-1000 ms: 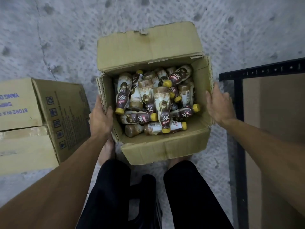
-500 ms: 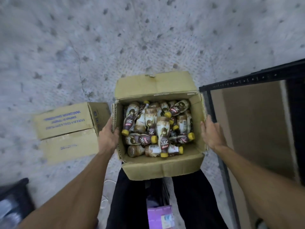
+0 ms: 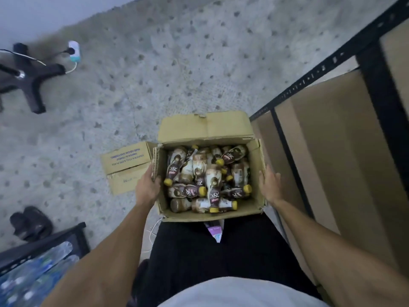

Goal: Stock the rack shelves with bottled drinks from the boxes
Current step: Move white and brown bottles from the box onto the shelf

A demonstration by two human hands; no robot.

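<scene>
At centre frame, the open cardboard box (image 3: 205, 129) is carried between both hands, judged lifted so that the whole load of bottles (image 3: 213, 180) travels at once. The left hand (image 3: 147, 188) grips the left wall flap, thumb hooked over its edge. The right hand (image 3: 269, 185) presses flat against the right wall, fingers straight. The bottles lie jumbled inside, between the two hands. The rack (image 3: 287, 138) stands just beside the box, at frame right; its visible shelf boards (image 3: 332, 156) carry no bottles.

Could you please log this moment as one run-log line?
stage: box held between hands | left hand: grips left wall edge | right hand: flat against right wall | bottles: jumbled inside | rack: at right
</scene>
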